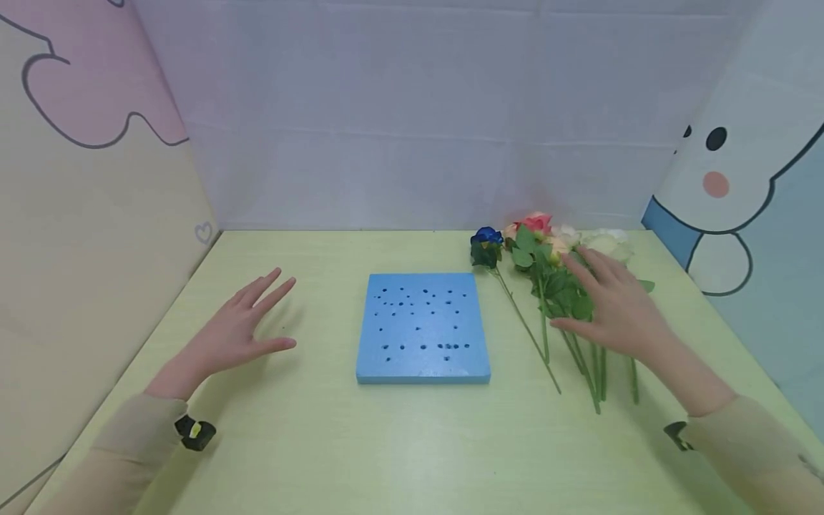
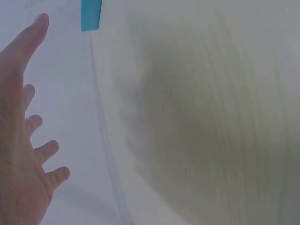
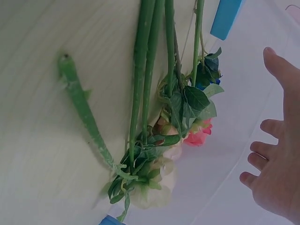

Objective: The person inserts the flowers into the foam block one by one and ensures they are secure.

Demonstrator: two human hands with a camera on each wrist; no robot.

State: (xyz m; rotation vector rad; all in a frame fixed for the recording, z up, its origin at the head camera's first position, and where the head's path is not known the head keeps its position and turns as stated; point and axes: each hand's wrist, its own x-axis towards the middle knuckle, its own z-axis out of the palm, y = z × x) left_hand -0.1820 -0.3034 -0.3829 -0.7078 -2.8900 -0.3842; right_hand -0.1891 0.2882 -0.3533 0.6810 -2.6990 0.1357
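My left hand [image 1: 239, 332] hovers over the table left of a blue foam block [image 1: 421, 325], fingers spread and holding nothing. Small holes dot the top of the block, and nothing stands in them. On the right, my right hand [image 1: 614, 307] is held above a bunch of artificial flowers, its fingers spread and its grasp empty. A blue rose [image 1: 486, 239] lies nearest the block, its thin stem slanting toward me. Beside it are a pink-red rose [image 1: 536, 223] and a white flower [image 1: 608, 245]. In the right wrist view, green stems [image 3: 145, 70] run from the blooms below the hand.
The pale yellow table [image 1: 412, 443] meets a white cloth backdrop [image 1: 360, 143] at its far edge. Side panels with cartoon drawings, such as the right panel [image 1: 759, 236], enclose it. Dark bands with a small device [image 1: 195, 433] sit at both wrists.
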